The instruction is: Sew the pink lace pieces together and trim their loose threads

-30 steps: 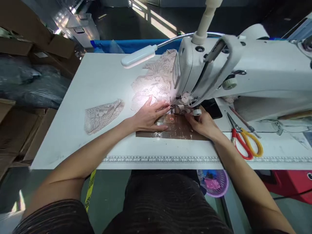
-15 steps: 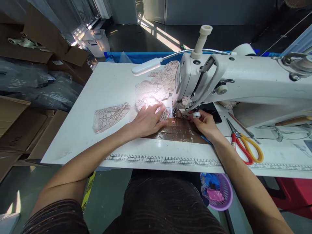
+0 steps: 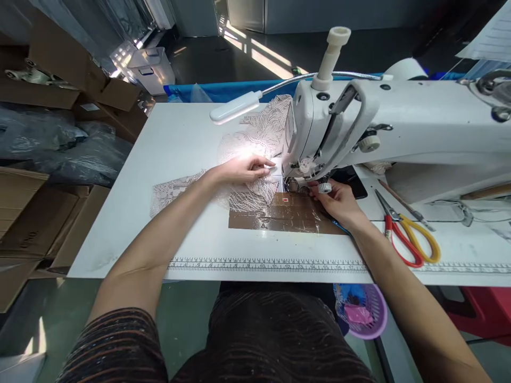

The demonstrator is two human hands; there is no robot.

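Observation:
My left hand (image 3: 244, 169) rests over pale pink lace fabric (image 3: 255, 194) under the lamp's light, left of the needle area. Its fingers are stretched toward the sewing machine (image 3: 309, 125), thumb a little apart. At the right of the presser foot is my right hand (image 3: 338, 202), fingers curled closed by a white ribbed knob (image 3: 324, 187); the fingertips are partly hidden, and what they hold I cannot make out. A thin blue object (image 3: 340, 225) shows beneath this hand. Brown tape (image 3: 297, 218) covers the table in front of the needle; some lace overlaps it.
Scissors (image 3: 413, 239) with red and yellow handles lie to the right, close to a dark phone (image 3: 353, 181). A lamp (image 3: 235, 108) hangs over the lace. A printed ruler (image 3: 263, 265) runs along the front edge. Below is a purple basket (image 3: 375, 319); cardboard boxes (image 3: 51, 223) stand left.
My left hand has moved up and away from the brown tape, onto the lace, its fingers closer together. More lace now lies over the tape. My right hand stays by the knob.

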